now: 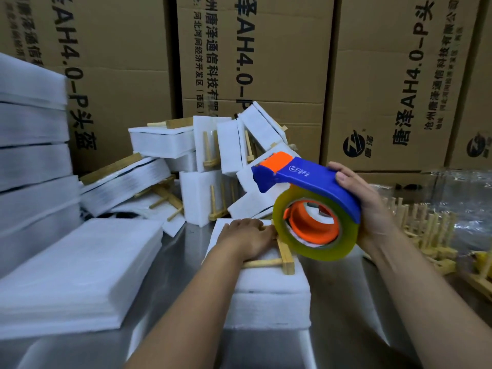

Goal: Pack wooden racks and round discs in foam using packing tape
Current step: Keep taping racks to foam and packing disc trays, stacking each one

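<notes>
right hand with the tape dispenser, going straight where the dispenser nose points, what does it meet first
Probably the heap of foam-wrapped racks: the right hand aims the tape dispenser up and left at it, though depth is unclear.

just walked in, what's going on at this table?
A person is packing. The left hand presses down on a foam-wrapped bundle on the steel table, with a wooden rack showing on top. The right hand grips a blue and orange tape dispenser, held over the bundle. Behind, finished bundles are piled; foam sheets lie to the left and bare racks to the right.
</notes>
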`<state>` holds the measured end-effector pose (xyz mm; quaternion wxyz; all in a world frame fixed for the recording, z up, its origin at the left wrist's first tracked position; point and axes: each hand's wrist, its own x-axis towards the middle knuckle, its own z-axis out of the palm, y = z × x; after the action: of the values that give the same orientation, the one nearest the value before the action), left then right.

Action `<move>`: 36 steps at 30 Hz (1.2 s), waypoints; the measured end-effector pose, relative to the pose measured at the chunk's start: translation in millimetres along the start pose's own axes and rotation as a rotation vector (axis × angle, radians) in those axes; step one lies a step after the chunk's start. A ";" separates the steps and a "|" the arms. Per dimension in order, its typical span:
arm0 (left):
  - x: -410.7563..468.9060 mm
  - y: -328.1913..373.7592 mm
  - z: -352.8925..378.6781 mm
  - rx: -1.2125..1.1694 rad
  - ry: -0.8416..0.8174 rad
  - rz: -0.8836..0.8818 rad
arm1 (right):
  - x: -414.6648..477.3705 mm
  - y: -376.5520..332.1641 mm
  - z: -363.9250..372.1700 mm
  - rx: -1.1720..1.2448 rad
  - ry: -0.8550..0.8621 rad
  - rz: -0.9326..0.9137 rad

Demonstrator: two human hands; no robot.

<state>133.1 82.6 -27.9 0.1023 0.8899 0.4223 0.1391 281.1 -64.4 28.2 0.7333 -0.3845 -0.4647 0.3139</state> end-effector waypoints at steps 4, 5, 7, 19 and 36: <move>1.5 0.8 0.0 0.026 -0.035 0.007 | -3.5 18.7 -16.9 0.221 0.035 0.058; 2.7 0.2 0.1 0.022 -0.032 0.006 | -4.9 22.4 -21.1 0.239 0.041 0.099; 4.6 -0.7 1.2 0.010 -0.016 0.003 | -7.5 29.6 -27.7 0.218 0.048 0.199; -9.6 2.9 -3.9 -0.201 0.143 -0.068 | -8.2 38.3 -35.5 0.305 0.062 0.234; -55.9 33.8 -60.3 -1.846 -0.242 -0.149 | -17.2 4.5 -33.9 0.104 -0.185 0.022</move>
<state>103.7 21.9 29.9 0.8208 0.4353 0.1869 0.3192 305.6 -85.4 7.6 0.7029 -0.3203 -0.5090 0.3798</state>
